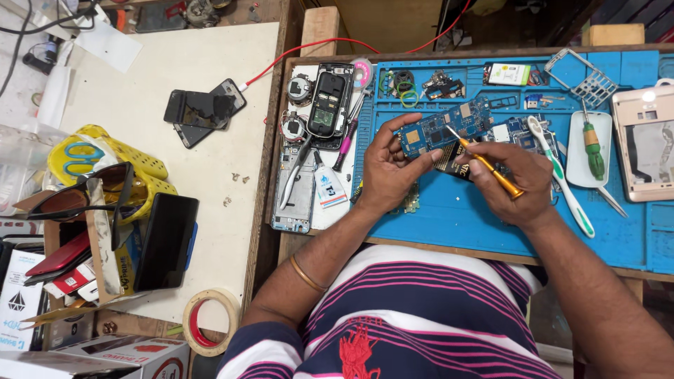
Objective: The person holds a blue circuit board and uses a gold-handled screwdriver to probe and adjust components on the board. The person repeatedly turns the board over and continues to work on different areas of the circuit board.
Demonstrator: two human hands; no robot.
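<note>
Striped shirt (pixel 407 316) — navy, pink, white — wrist bangle (pixel 307 274).

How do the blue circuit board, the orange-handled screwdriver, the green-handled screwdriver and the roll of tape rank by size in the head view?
1. Blue circuit board
2. Roll of tape, nearer the camera, so unsure
3. Orange-handled screwdriver and green-handled screwdriver: look alike

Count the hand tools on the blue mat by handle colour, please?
Orange-handled screwdriver, held in the right hand against the blue circuit board in the left hand: 1
Green-handled screwdriver on the white tray: 1
White-and-green toothbrush: 1
Pink-handled tool at the mat's left edge: 1
Total: 4
</note>
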